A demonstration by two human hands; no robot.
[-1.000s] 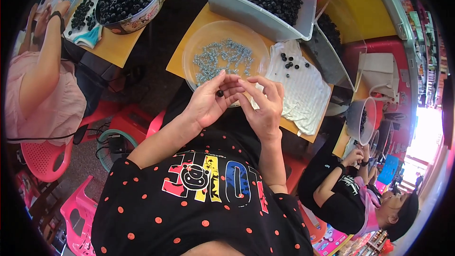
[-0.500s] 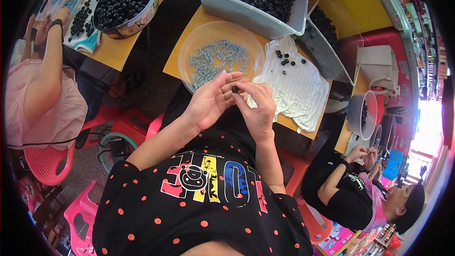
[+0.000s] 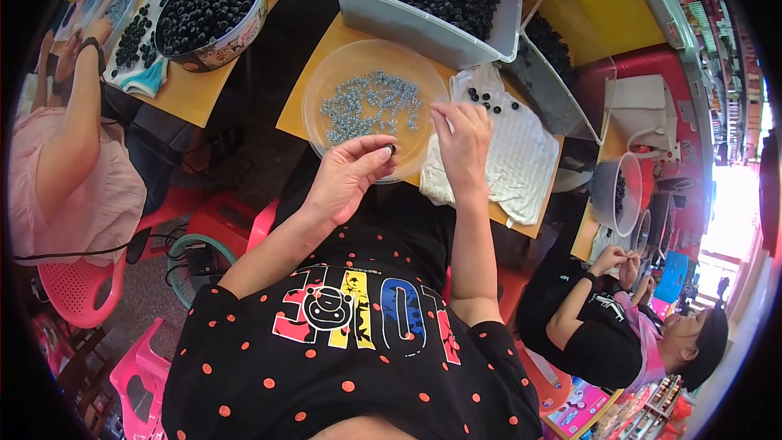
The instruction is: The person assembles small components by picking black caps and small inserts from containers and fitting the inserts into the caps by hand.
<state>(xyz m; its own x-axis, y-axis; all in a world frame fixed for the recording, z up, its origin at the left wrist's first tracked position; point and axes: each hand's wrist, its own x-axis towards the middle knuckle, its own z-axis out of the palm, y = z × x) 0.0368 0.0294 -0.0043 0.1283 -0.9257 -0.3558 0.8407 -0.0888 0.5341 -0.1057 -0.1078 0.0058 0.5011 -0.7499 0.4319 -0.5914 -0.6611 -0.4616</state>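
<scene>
My left hand (image 3: 352, 178) pinches a small black round part (image 3: 393, 148) between thumb and fingertips, over the near rim of a shallow clear plastic bowl (image 3: 313, 81). Many small silvery-blue coils that look like springs (image 3: 358, 106) lie spread inside that bowl. My right hand (image 3: 464, 138) hovers at the bowl's right side, above the edge of a white ribbed cloth (image 3: 521, 165). Its thumb and forefinger are pinched together; whether anything sits between them is too small to see. Several loose black round parts (image 3: 486, 104) rest on the cloth's far end.
Behind the bowl stands a large grey plastic bin (image 3: 423, 37) heaped with black parts, beside another clear bin (image 3: 562, 94). A round tin (image 3: 254, 23) of them is at far left. One person (image 3: 73, 147) works at the left, another (image 3: 607, 326) at the right.
My hands have drawn apart. The right one moved away, up and to the right, toward the cloth; the left keeps the black part, which was between both hands.
</scene>
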